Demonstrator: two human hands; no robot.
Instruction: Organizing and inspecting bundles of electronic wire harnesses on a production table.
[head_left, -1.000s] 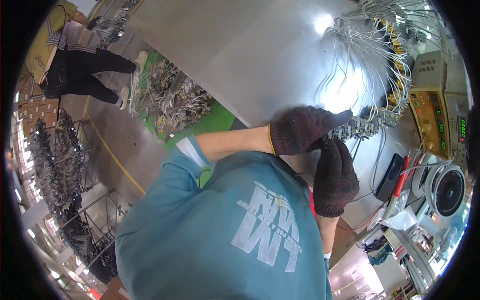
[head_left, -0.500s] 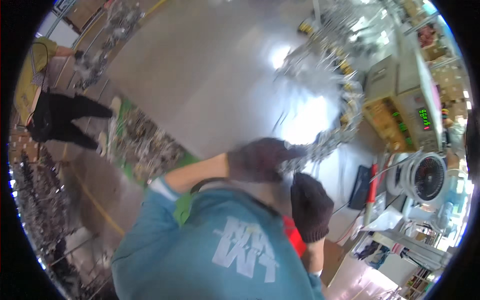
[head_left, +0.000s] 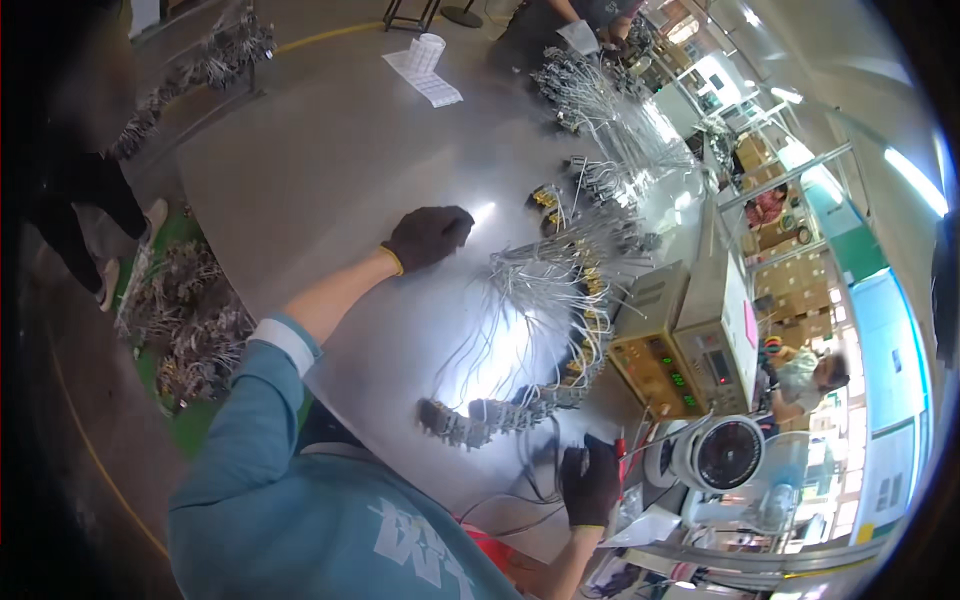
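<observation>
My left hand (head_left: 430, 240), in a dark knitted glove, is stretched out over the grey metal table (head_left: 300, 180). Its fingers are together and bent down; whatever they may hold is hidden. My right hand (head_left: 590, 482), gloved alike, is closed beside a red tool handle (head_left: 621, 462) and dark cables (head_left: 545, 475); I cannot make out anything in its grip. Between the hands a curved row of grey connectors (head_left: 490, 418) lies on the table. Thin pale wires (head_left: 545, 275) fan out near it, with yellow-black parts (head_left: 590, 310) along the row's far part.
An instrument with a green display (head_left: 655, 370) and a white round fan (head_left: 715, 455) stand at the right. A roll of white labels (head_left: 425, 62) lies farther off, near another wire bundle (head_left: 610, 100). A co-worker's arms (head_left: 570, 15) reach in there. A person's dark-clad legs (head_left: 95, 205) stand left, near a green bin (head_left: 190, 420).
My hands, close together near the connectors before, are now far apart. The left has moved forward over the table, the right down beside the red handle. The view has turned and shows more of the room.
</observation>
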